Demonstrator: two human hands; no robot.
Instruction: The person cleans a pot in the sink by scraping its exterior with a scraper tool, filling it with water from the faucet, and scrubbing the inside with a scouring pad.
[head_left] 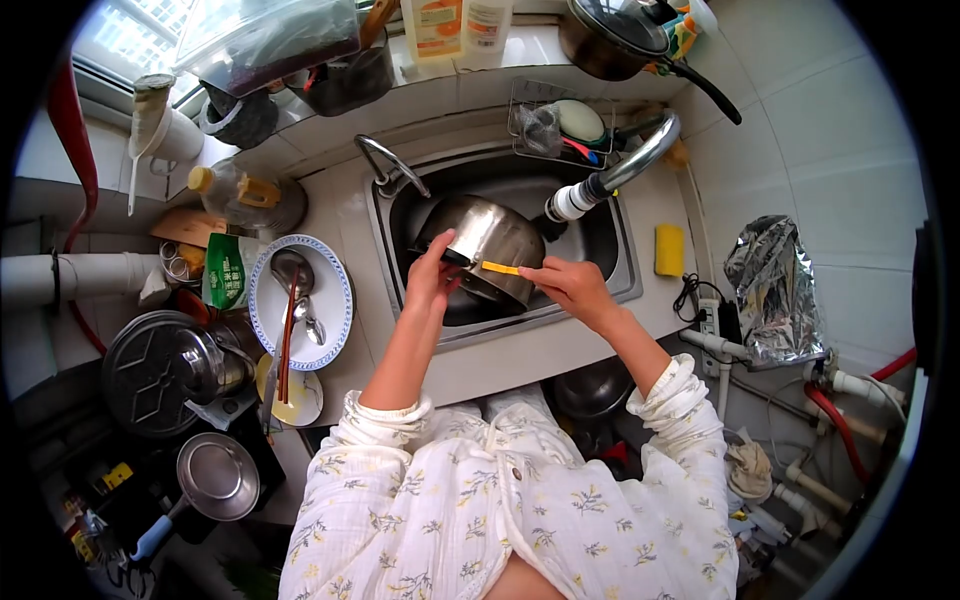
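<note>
A steel pot (488, 235) is tilted on its side over the sink (588, 312), its outer wall turned up toward me. My left hand (432, 276) is closed around the pot's short black handle (456, 258). Pinched in the fingers of my right hand (577, 287) is a thin yellow strip (499, 268), which lies against the pot's side near the handle. I cannot tell what kind of tool the strip is. The inside of the pot is hidden from me.
A curved faucet (640, 160) with a white nozzle reaches over the sink's right, and a slim tap (395, 170) stands at the left. A yellow sponge (669, 250) lies on the right counter. A blue-rimmed bowl (262, 305) with ladle and chopsticks stands left.
</note>
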